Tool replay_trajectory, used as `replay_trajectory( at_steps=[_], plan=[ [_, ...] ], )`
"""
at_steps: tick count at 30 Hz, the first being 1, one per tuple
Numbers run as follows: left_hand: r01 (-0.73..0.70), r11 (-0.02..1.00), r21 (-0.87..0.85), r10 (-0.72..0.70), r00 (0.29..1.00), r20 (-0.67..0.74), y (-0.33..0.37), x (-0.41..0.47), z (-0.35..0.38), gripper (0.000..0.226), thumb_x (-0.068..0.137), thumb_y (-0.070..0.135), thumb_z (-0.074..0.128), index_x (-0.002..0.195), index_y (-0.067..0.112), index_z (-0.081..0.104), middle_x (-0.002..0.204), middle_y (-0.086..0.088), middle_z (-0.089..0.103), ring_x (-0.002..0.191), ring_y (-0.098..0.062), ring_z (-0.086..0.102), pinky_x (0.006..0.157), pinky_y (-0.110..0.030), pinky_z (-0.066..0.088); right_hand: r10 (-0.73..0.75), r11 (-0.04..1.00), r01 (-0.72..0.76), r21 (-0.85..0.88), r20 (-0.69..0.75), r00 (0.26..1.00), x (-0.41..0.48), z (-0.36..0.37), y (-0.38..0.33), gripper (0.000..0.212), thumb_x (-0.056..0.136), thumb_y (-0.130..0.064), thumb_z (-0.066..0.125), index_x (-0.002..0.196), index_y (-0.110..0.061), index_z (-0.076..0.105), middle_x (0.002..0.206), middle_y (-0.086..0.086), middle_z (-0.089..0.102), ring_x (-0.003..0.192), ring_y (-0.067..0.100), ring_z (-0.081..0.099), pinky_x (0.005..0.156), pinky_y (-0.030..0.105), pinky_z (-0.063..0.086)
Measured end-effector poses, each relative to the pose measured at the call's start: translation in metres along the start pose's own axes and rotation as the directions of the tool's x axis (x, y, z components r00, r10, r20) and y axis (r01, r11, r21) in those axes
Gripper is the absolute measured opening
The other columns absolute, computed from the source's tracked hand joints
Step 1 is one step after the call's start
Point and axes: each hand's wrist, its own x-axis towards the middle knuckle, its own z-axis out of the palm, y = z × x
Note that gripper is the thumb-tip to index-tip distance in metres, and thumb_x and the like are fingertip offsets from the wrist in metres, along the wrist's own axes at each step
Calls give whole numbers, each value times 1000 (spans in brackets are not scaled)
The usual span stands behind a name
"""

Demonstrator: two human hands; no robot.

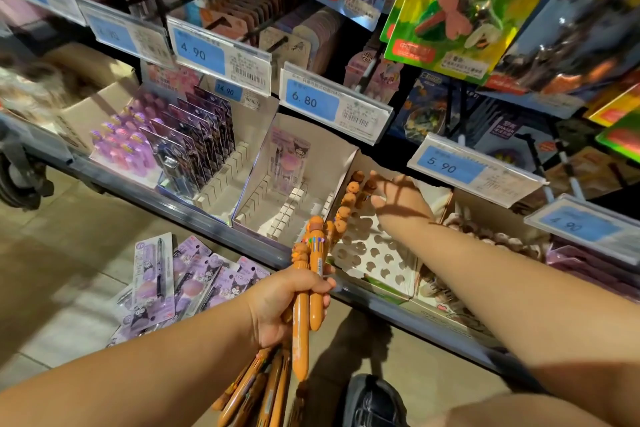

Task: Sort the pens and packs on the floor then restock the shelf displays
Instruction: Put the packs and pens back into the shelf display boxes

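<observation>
**A:** What surrounds the shelf?

**B:** Hanging blister packs crowd the pegs above, with a green toy card (446,10) at the upper right. Price labels run along the rails. The 5.90 label (446,166) juts out just above the right hand (398,194), and bar shadows lie across that hand. A black shoe (372,399) shows at the bottom edge.

**A:** Anything in the way?

**B:** The orange pens (300,340) in the left hand (289,302) rise in front of the near left corner of the perforated tray (349,258).

**A:** How do those pens look?

**B:** They have fat orange barrels, a ring of coloured sliders near the top and a rounded figure topper. The left hand grips a few in a fist, toppers up. Loose pens (263,388) of the same kind lie on the floor below it.

**A:** And the right hand?

**B:** It reaches into the tray's far left, right at the standing pens (349,199). Its fingers are turned away, so I cannot tell whether they pinch one.

**A:** The containers?

**B:** The tray is white with round holes, and pens stand only along its left edge. Left of it, a slotted box (263,208) holds a single purple pack (291,159). The next box over holds dark purple packs (204,135) upright in its slots. The floor packs (180,284), purple too, lie fanned in a heap near the shelf's base.
</observation>
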Motion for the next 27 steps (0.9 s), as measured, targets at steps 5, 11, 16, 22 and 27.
replay_trajectory(
  at_steps=[5, 11, 16, 22, 27],
  plan=[
    [-15, 1000, 24, 15, 1000, -1, -3, -1, 4, 44, 69, -5, 72, 111, 2, 59, 75, -11, 65, 55, -16, 64, 51, -27, 57, -85, 927, 72, 369, 19, 996, -29, -6, -24, 21, 94, -35, 58, 112, -29, 66, 99, -7, 66, 89, 10, 60, 75, 18, 45],
    [-24, 998, 60, 24, 1000, 4, -7, -4, 11, 49, 63, 1, 66, 111, 4, 57, 73, -9, 61, 53, -15, 63, 50, -24, 55, -273, 812, 31, 583, 332, 903, -60, -8, -38, 9, 91, -21, 65, 99, -17, 64, 84, 8, 62, 57, 1, 56, 49, 9, 41],
    [-4, 993, 118, 0, 999, 39, -11, -7, 12, 49, 65, 2, 65, 113, 5, 56, 72, -7, 62, 55, -14, 63, 51, -25, 55, -200, 886, 1, 463, 380, 903, -63, -10, -31, 18, 84, -33, 73, 99, -25, 65, 84, 0, 57, 66, 3, 54, 51, 8, 41],
    [46, 985, 168, -51, 998, 25, -16, -4, 7, 51, 68, 4, 69, 117, 6, 55, 69, -7, 63, 57, -13, 64, 52, -25, 55, -161, 913, 1, 408, 356, 920, -67, -10, -27, 26, 77, -40, 77, 92, -23, 65, 93, -3, 67, 75, 4, 59, 59, 13, 46],
    [57, 978, 198, -62, 998, 16, -21, -4, 6, 47, 76, 3, 68, 118, 9, 48, 66, -7, 61, 55, -13, 62, 48, -23, 52, -79, 927, -71, 367, 380, 922, -66, -3, -26, 29, 78, -38, 77, 91, -14, 66, 85, -1, 69, 73, 12, 61, 58, 20, 45]
  ],
)
